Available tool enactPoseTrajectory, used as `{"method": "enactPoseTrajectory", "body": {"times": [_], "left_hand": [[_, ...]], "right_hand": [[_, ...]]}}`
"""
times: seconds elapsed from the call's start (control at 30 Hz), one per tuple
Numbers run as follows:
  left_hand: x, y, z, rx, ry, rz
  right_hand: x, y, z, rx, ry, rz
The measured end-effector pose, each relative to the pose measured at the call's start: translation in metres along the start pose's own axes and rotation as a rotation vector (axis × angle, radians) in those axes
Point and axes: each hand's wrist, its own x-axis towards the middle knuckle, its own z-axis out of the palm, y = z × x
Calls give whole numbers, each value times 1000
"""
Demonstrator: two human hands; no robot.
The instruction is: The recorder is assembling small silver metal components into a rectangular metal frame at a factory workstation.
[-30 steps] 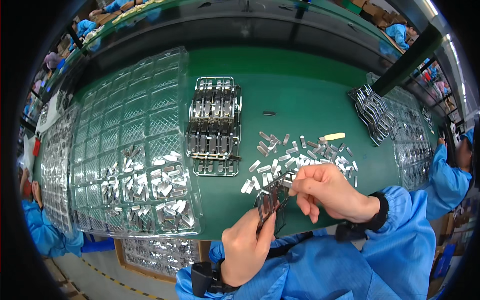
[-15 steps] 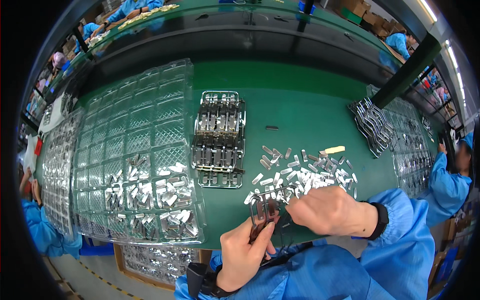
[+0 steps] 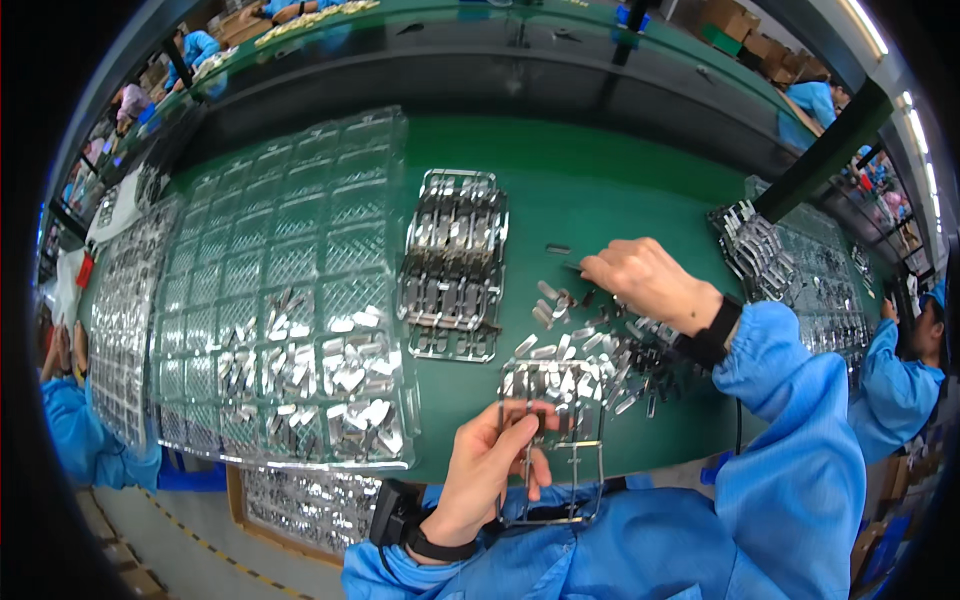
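Observation:
My left hand (image 3: 487, 462) grips a metal wire frame (image 3: 598, 470) at the near edge of the table, thumb and fingers closed over its left side. Dark plates sit in the frame by the thumb. Out over the table, beyond the loose pieces, my right hand (image 3: 645, 285) pinches a small dark metal strip (image 3: 571, 266) at its fingertips. Another dark strip (image 3: 558, 248) lies just past it on the green table. Between my hands spreads a heap of small rounded metal strips (image 3: 545, 352), partly hidden by the right wrist and the frame.
Left of the middle stand filled wire frames (image 3: 453, 265), side by side or stacked. Clear plastic compartment trays (image 3: 285, 235) hold more strips. At the right, bent metal frames (image 3: 752, 250) lie near a dark post (image 3: 830, 145). Co-workers in blue sit on both sides.
My right hand has left the wire frame and reached away over the strips, now pinching one. The frame in my left hand has turned and lies flatter, its grid facing up.

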Motion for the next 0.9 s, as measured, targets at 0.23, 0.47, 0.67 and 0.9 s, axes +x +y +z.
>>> {"method": "enactPoseTrajectory", "body": {"times": [0.23,0.47,0.67,0.9], "left_hand": [[8,-6,0,10,-16,79],[14,-12,10,130,31,159],[7,-13,17,365,127,244],[5,-17,24,619,114,313]], "right_hand": [[8,-34,-28,5,185,32],[-13,-93,-36,371,178,-14],[-19,-103,-38,35,81,-127],[-23,-93,-44,464,22,224]]}}
